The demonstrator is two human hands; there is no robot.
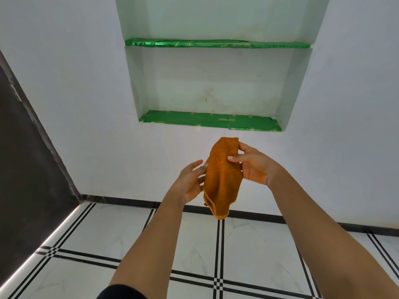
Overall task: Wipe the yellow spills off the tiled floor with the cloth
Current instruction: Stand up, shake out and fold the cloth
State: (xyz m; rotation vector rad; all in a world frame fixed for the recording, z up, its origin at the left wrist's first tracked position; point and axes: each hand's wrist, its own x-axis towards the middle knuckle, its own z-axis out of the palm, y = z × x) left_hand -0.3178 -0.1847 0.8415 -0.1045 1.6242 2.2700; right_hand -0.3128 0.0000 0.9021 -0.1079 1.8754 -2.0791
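Just right of the frame's centre, the right hand (255,166) pinches the upper part of an orange cloth (222,178), thumb across the near face and fingers curled around the far edge, so it is closed on the fabric. The left hand (191,182) sits at the cloth's left side with its palm turned inward and its fingers spread and loosely bent; its fingertips touch the fabric's edge, but whether it actually grips is hard to tell. Both forearms are bare and reach up from the bottom of the frame, and a dark sleeve (122,292) shows at the lower left.

The cloth is a nubbly terry weave, bunched into a long drooping shape, rounded at the top and tapering to a hemmed corner that hangs free in the air above the floor.

Below, filling the lower part of the frame, the tiled floor (259,251) is glossy white with faint marble veining, crossed by double black lines that form small grids where they meet. A black skirting band (133,202) runs along the base of the smooth white wall. In the upper centre, a rectangular niche (216,87) is recessed into the wall, pale green inside, with two shelves covered in shiny, wrinkled green foil. A dark, matte door panel (26,147) slants down the left edge.
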